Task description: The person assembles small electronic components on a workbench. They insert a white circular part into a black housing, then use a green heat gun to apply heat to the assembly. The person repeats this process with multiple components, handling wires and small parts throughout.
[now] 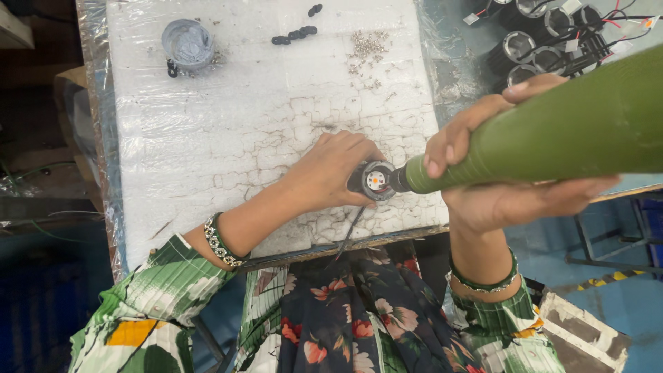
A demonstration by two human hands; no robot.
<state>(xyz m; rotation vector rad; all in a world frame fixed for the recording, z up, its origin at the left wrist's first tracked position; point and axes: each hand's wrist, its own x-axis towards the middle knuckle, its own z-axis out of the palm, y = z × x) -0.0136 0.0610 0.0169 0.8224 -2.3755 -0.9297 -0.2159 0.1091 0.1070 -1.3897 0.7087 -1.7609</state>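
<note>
1. Nearest to us is the green power screwdriver (552,131), a thick, matte olive barrel that enters from the right edge and tapers down to a narrow dark nose at the centre of the view.
2. Our right hand (511,173) is wrapped around that barrel, fingers over the top and thumb beneath, clamped firmly on it.
3. Below, our lap shows a dark floral cloth (352,311) between green patterned sleeves, with a beaded bangle (219,242) on the left wrist and a green one (487,283) on the right.
4. The tool's nose meets the small round lamp part (375,181): a black ribbed body with a silvery ring and a pale disc bearing an orange-yellow spot at its middle. It sits near the front edge of the white foam board (228,124), its face turned toward the tool.
5. Our left hand (331,169) closes around the part from the left, fingers curled on its body, holding it down on the board. A thin dark wire (349,235) trails from it over the board's edge.
6. Farther off on the cracked, film-covered board lie a heap of tiny screws (368,47), a row of small black pieces (295,34) and a grey round cup (186,43).
7. Farthest, at top right, stand more black lamp bodies with red wires (545,38).
</note>
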